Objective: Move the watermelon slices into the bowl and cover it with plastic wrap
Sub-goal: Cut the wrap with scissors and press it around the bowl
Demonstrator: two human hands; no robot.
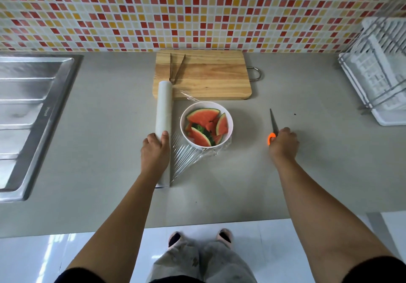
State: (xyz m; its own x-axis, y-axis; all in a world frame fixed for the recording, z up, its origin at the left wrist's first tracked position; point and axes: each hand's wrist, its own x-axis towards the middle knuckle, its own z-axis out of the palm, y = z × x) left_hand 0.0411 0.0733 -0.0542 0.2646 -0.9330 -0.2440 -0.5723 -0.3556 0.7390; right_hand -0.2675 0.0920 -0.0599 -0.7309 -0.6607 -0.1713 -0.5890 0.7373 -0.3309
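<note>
Roll (163,115) long axis runs near-far; left hand (154,151) fingers grip it; right hand (283,144) grips knife (273,123).

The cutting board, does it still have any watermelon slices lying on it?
No. The cutting board holds only metal tongs; the watermelon slices lie in the white bowl.

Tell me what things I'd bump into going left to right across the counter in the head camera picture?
sink → plastic wrap roll held by the left hand → bowl of watermelon slices → knife under the right hand → dish rack
</note>
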